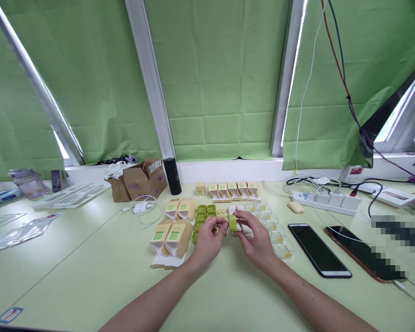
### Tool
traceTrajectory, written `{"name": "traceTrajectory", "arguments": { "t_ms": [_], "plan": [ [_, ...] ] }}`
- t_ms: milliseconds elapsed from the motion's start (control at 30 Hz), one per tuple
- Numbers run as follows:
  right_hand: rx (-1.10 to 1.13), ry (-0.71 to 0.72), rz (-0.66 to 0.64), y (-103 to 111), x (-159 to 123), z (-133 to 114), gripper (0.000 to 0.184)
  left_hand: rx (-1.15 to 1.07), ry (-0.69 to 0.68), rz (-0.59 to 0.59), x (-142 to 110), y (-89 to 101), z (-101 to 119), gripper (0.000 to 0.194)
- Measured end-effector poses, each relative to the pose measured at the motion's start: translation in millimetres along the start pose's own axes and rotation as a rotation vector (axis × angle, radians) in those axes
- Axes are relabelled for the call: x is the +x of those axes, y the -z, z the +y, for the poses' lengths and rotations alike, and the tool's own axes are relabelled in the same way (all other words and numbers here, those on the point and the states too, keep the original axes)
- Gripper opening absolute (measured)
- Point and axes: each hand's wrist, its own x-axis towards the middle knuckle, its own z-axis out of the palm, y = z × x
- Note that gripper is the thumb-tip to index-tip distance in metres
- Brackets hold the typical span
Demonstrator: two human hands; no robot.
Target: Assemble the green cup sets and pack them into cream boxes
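Right hand (pixel 252 235): pinched the green piece (pixel 232 223), likely to steady it
Left hand (pixel 210 237): fingers bunched near it, grip contents unclear
Green piece: sat between both hands
Boxes (pixel 232 190): lined up, probably for reach

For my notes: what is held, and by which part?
A green piece, seemingly by its right side, in the right hand; whether the left hand holds anything is unclear.

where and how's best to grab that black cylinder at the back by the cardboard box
Best gripped around the mid-height of the black cylinder, probably from its right side: it stands upright, its narrow body looks round enough to wrap, and the cardboard box sits close on its left.
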Motion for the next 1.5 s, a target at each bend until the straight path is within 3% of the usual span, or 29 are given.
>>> {"name": "traceTrajectory", "arguments": {
  "t_ms": [767,1500],
  "plan": [
    [0.033,-0.023,-0.023,1.0,0.4,0.0,0.047,-0.150,0.065,-0.024,0.4,-1.0,3.3,0.025],
    [0.061,-0.057,-0.024,1.7,0.9,-1.2,0.046,-0.127,0.064,-0.023,0.1,0.3,4.6,0.029]
  ]
}}
